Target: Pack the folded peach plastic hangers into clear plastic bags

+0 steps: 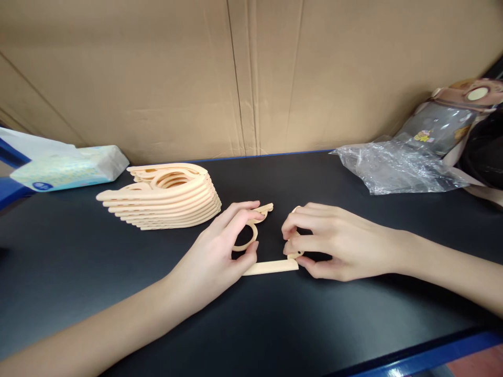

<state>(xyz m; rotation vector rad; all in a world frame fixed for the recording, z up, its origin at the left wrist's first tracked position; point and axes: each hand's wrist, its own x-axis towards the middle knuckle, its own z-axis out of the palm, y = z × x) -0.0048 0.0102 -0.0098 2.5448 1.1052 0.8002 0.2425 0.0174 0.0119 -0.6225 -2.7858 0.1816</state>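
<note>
On the black table lies a cream plastic folding hanger part (253, 233) with a round ring and a long flat arm. My left hand (222, 238) is closed over it, thumb at the ring's lower edge and fingertips on its upper end. A second cream hanger part (295, 255) is pinched in my right hand (328, 241), mostly covered by the curled fingers. It sits close to the right end of the flat arm (271, 267); whether the two are joined I cannot tell. Behind my left hand, a neat stack of similar cream folding hangers (173, 201) rests on the table.
A tissue pack (74, 170) lies at the left rear. To the right rear are a crumpled clear plastic bag (401, 165), a clear bottle (436, 125) with a brown lid, and a black item (485, 149). Cardboard (176, 78) stands along the back edge.
</note>
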